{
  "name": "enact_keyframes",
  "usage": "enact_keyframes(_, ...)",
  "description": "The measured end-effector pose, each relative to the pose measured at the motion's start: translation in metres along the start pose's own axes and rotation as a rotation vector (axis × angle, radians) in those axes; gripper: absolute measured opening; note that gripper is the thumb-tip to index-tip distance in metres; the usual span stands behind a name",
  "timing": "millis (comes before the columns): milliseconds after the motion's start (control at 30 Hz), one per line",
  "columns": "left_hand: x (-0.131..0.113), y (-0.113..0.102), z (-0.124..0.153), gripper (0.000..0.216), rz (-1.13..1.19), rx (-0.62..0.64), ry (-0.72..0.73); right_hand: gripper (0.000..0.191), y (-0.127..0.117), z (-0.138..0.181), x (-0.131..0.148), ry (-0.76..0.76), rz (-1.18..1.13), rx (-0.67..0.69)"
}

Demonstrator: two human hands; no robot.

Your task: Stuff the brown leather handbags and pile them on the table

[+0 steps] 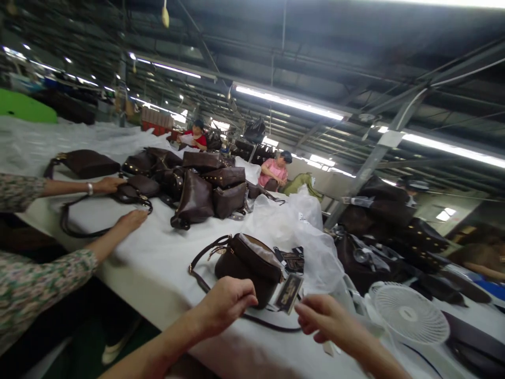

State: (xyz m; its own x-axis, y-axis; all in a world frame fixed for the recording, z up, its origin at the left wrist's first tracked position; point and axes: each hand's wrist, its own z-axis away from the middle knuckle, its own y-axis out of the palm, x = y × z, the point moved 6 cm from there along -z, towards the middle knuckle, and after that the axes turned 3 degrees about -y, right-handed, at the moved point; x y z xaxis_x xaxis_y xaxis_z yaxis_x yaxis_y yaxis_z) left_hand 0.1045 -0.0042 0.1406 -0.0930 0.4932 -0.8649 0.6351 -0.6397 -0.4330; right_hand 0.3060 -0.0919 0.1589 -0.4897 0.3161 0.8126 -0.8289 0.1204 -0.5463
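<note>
A dark brown leather handbag (244,276) stands on the white-covered table in front of me, its zipped top open and pale stuffing showing inside. Its strap loops left and along the front. My left hand (231,304) is closed in a pinch before the bag's front; whatever its fingertips hold is hidden. My right hand (325,318) has curled fingers, right of a dark hang tag (289,292) with gold print in a clear sleeve. What those fingers grip, if anything, cannot be made out. More black printed tags (292,259) lie behind the bag.
Clear plastic bags (319,247) heap behind and right of the handbag. A white fan (408,313) stands at the right. Several brown bags (197,195) are piled further back. At left, a co-worker's hands (132,221) handle another brown bag (138,188). Other people work beyond.
</note>
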Motion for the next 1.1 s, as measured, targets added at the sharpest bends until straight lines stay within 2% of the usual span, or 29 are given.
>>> enact_keyframes(67,-0.01,0.003,0.002,0.016,-0.218,0.023,0.062,0.042,0.026,0.0,0.006,-0.132,-0.018,0.024)
enact_keyframes(100,-0.014,0.005,0.002,0.016,-0.294,0.028,0.09,0.042,0.04,0.001,0.014,-0.212,-0.127,0.04)
enact_keyframes(167,-0.017,0.008,0.001,0.013,-0.36,0.04,0.133,0.057,0.068,0.003,0.027,-0.279,-0.418,0.122)
enact_keyframes(267,-0.011,0.004,0.0,0.012,-0.329,0.042,0.126,0.072,0.1,0.0,0.037,-0.214,-0.698,0.233)
enact_keyframes(367,0.002,-0.008,-0.001,0.019,-0.297,-0.016,0.065,0.071,0.116,-0.007,0.036,-0.104,-0.773,0.28)
enact_keyframes(433,0.007,-0.016,-0.001,0.022,-0.246,-0.059,0.054,0.063,0.12,-0.013,0.036,-0.085,-0.742,0.306)
enact_keyframes(533,0.017,-0.024,-0.002,0.021,-0.082,-0.075,0.013,0.044,0.116,-0.026,0.037,-0.129,-0.498,0.268)
enact_keyframes(633,0.032,-0.034,-0.008,0.022,0.053,-0.11,-0.029,0.048,0.1,-0.041,0.044,-0.23,-0.189,0.173)
enact_keyframes(733,0.046,-0.059,-0.022,0.014,-0.086,-0.365,0.054,0.044,0.077,-0.056,0.064,-0.398,0.072,0.066)
enact_keyframes(800,0.061,-0.076,-0.038,0.027,-0.233,-0.515,0.059,0.038,0.065,-0.064,0.081,-0.5,0.233,0.018)
enact_keyframes(833,0.072,-0.083,-0.049,0.038,-0.284,-0.536,0.023,0.035,0.062,-0.069,0.089,-0.542,0.304,0.011)
enact_keyframes(867,0.083,-0.089,-0.061,0.048,-0.324,-0.508,-0.024,0.033,0.061,-0.073,0.096,-0.579,0.37,0.013)
enact_keyframes(933,0.105,-0.093,-0.086,0.055,-0.348,-0.315,-0.088,0.031,0.062,-0.08,0.108,-0.642,0.504,0.01)
enact_keyframes(1000,0.118,-0.096,-0.103,0.047,-0.339,-0.128,-0.098,0.027,0.066,-0.088,0.117,-0.677,0.668,-0.008)
enact_keyframes(1100,0.119,-0.106,-0.113,0.031,-0.367,0.008,-0.035,0.025,0.074,-0.104,0.128,-0.65,0.962,-0.029)
